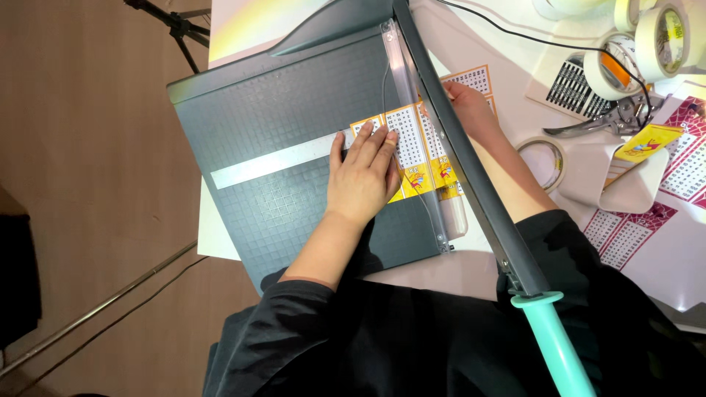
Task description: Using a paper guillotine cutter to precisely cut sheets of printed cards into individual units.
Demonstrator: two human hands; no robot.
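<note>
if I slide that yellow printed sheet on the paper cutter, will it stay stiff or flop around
The yellow printed sheet looks thin, so it is probably light and floppy. It lies flat under the left hand, so it likely slides easily across the cutter's gridded base.

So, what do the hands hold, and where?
Left hand presses the yellow printed paper strip flat on the grey cutter board; right hand touches its far edge.

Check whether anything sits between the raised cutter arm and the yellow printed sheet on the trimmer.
The right hand lies under the raised grey cutter arm, holding the yellow printed sheet; the left hand presses the sheet just left of the cutting edge.
</note>
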